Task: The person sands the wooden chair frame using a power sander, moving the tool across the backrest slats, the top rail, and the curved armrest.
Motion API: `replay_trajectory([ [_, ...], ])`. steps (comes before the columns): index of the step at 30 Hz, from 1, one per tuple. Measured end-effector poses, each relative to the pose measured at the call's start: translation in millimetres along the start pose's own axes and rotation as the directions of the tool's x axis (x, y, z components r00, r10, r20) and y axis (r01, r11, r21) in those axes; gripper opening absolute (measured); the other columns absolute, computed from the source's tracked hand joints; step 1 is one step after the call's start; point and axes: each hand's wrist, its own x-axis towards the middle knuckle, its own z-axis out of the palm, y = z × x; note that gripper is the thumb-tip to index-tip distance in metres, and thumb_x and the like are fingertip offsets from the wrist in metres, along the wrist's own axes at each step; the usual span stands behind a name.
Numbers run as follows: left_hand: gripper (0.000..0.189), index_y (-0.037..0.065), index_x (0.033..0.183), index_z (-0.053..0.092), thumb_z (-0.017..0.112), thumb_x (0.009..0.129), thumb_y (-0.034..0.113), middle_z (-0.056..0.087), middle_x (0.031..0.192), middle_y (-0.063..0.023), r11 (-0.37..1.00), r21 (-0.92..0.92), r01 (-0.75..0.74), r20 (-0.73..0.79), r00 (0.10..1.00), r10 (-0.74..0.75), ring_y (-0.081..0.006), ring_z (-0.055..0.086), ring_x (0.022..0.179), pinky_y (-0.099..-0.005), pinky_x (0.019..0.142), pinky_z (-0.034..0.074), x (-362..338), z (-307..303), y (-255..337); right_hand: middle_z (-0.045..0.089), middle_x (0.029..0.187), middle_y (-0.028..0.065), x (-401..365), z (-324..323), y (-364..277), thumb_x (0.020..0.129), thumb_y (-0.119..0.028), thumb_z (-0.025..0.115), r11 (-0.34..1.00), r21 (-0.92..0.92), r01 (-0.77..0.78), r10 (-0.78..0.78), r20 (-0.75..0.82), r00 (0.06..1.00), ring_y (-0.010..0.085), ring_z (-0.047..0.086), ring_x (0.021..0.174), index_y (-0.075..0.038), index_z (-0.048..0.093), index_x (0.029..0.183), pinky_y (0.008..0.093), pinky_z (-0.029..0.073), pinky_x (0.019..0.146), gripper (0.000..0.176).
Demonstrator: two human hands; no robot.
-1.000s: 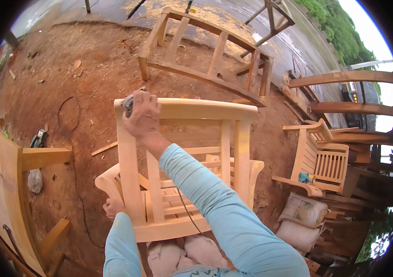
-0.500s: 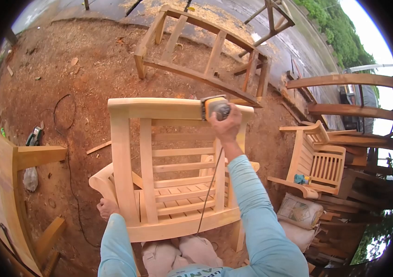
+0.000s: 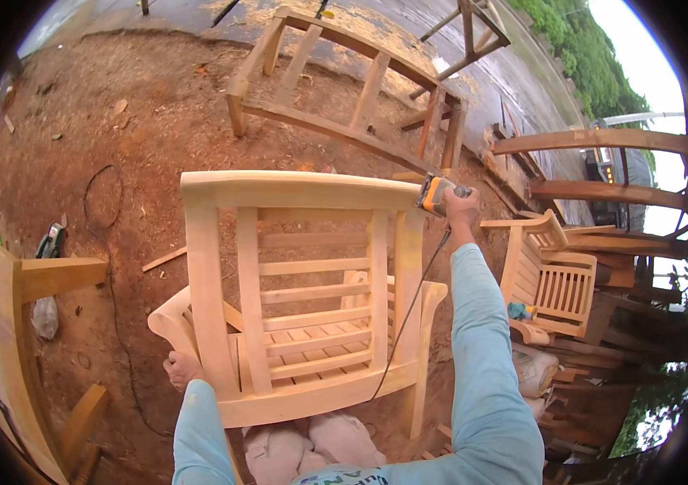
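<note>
A pale wooden chair (image 3: 231,396) with a slatted back and seat stands right in front of me. My right hand (image 3: 462,212) is wrapped around an orange and grey power sander (image 3: 434,196), whose pad meets the right end of the chair's top rail (image 3: 303,184). From the sander a dark cord runs down across the chair back. At the lower left, my left hand (image 3: 182,369) is closed on the chair's armrest (image 3: 172,325). Its fingertips are partly hidden behind the wood.
A brown wooden frame (image 3: 336,128) lies beyond the chair on reddish ground. A smaller slatted chair (image 3: 550,275) stands at right, near a sack (image 3: 531,370) and stacked timber. A large wooden piece (image 3: 4,323) is at left, with a black cord (image 3: 122,331) nearby.
The sander in my right hand has moved right along the top rail to its end. My left hand keeps its hold on the armrest.
</note>
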Motion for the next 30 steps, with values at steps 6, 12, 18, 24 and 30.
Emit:
replay_trajectory([
  [6,0.042,0.017,0.103,0.078,0.045,0.092,0.041,0.078,0.095,-0.021,1.0,0.026,0.002,-0.038,0.999,-0.001,-0.0455,0.074,0.09,-0.0583,0.083,0.057,-3,3,1,0.07,0.108,0.0203,-53,0,-53,0.074,-0.042,0.077,0.986,0.115,0.12,-0.129,0.08,0.988,0.0405,0.069,0.101,-0.005,0.062,0.117,0.0502,0.054,0.092,0.059],
  [12,0.041,0.016,0.103,0.077,0.046,0.092,0.041,0.078,0.098,-0.0205,0.999,0.009,0.043,-0.012,0.999,-0.043,-0.0453,0.074,0.093,-0.0577,0.083,0.056,-6,-2,6,0.066,0.112,0.0202,-96,-13,-150,0.073,-0.034,0.079,0.924,0.219,0.313,-0.357,0.201,0.912,0.0385,0.067,0.102,-0.003,0.061,0.119,0.0496,0.055,0.091,0.058],
  [18,0.039,0.015,0.1,0.077,0.049,0.089,0.039,0.077,0.096,-0.0218,0.997,-0.02,0.068,-0.011,0.998,-0.068,-0.0464,0.073,0.092,-0.0594,0.082,0.054,-9,-7,10,0.064,0.11,0.0195,-142,-10,-235,0.073,-0.034,0.077,0.859,0.265,0.439,-0.498,0.231,0.836,0.0397,0.065,0.101,-0.003,0.061,0.118,0.0504,0.055,0.089,0.057],
  [24,0.033,0.011,0.088,0.076,0.053,0.086,0.035,0.077,0.085,-0.0189,0.998,-0.046,0.032,-0.105,0.994,-0.037,-0.0454,0.073,0.081,-0.0599,0.072,0.054,-6,6,5,0.062,0.111,0.0174,-191,-14,-322,0.072,-0.034,0.077,0.801,0.334,0.497,-0.589,0.287,0.756,0.0375,0.062,0.106,-0.004,0.061,0.117,0.0491,0.055,0.092,0.057],
  [30,0.033,0.011,0.087,0.075,0.053,0.086,0.036,0.077,0.083,-0.0183,0.997,-0.044,0.057,-0.094,0.994,-0.061,-0.0455,0.073,0.08,-0.0588,0.072,0.054,-9,0,10,0.06,0.112,0.0198,-228,-16,-393,0.077,-0.033,0.076,0.774,0.366,0.517,-0.629,0.343,0.698,0.0377,0.061,0.108,-0.002,0.061,0.118,0.0484,0.054,0.095,0.054],
])
